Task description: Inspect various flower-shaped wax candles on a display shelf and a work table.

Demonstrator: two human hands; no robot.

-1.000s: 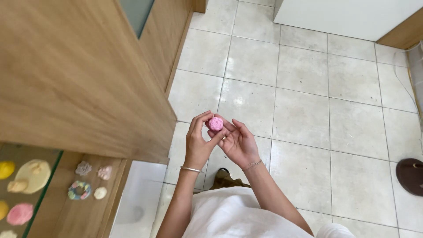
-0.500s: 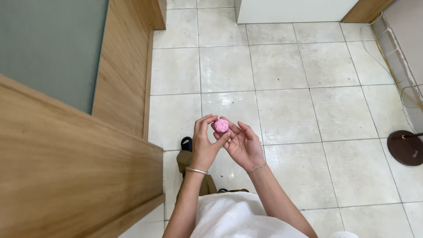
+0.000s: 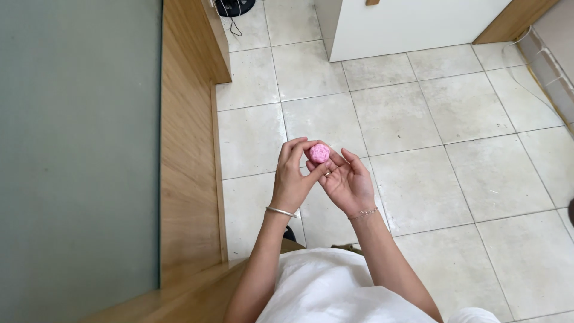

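A small round pink lump [image 3: 319, 153], like a ball of dough or clay, is pinched between the fingertips of both hands in front of my body. My left hand [image 3: 293, 179] curls around its left side, with a thin silver bangle on the wrist. My right hand [image 3: 347, 182] has its palm turned up and its fingers touch the lump from the right; a fine chain bracelet sits on that wrist. Both hands hover over pale floor tiles [image 3: 418, 179].
A wooden counter edge [image 3: 185, 179] with a grey-green glass top [image 3: 78, 149] runs along the left. A white cabinet [image 3: 406, 24] stands at the far side. A black round object with a cord [image 3: 234, 7] lies on the floor at top.
The view has shifted forward along the counter; the shelf with coloured pieces seen at first is out of sight. Both hands still hold the pink lump much as before.
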